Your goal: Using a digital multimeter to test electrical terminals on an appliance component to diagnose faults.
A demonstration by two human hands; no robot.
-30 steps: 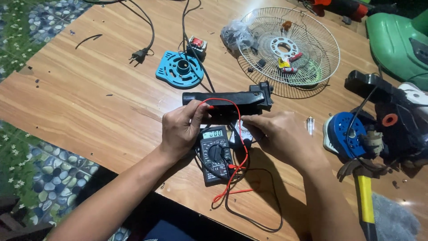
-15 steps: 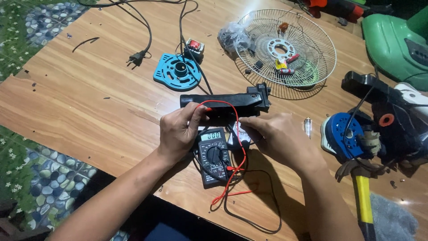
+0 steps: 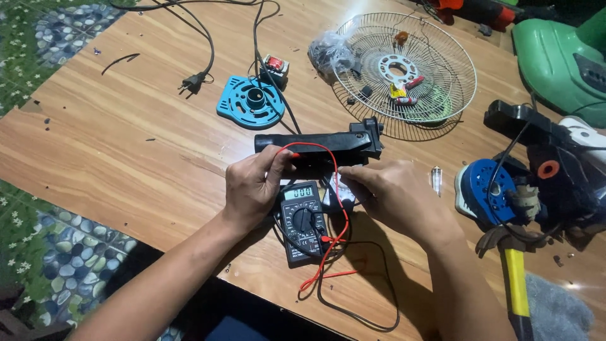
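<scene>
A black digital multimeter (image 3: 302, 220) lies flat on the wooden table (image 3: 126, 151) between my hands. My left hand (image 3: 251, 187) pinches the red test probe (image 3: 291, 155), whose red lead arcs over to the meter. My right hand (image 3: 391, 196) is closed on something small just right of the meter; it looks like the black probe, but my fingers hide it. Both hands work against a long black plastic part (image 3: 319, 141) lying just beyond the meter. Red and black leads (image 3: 334, 271) loop toward the near table edge.
A wire fan guard (image 3: 407, 72) holding small parts lies at the back. A blue round plastic piece (image 3: 250, 108), a plug and cable (image 3: 192, 81) and a small transformer (image 3: 274, 64) are behind left. A dismantled fan motor (image 3: 536, 189), yellow-handled pliers (image 3: 512, 278) and a green housing (image 3: 555, 57) crowd the right.
Both hands have stayed on the probes at the black part with only slight shifts. The camera view has drifted a little.
</scene>
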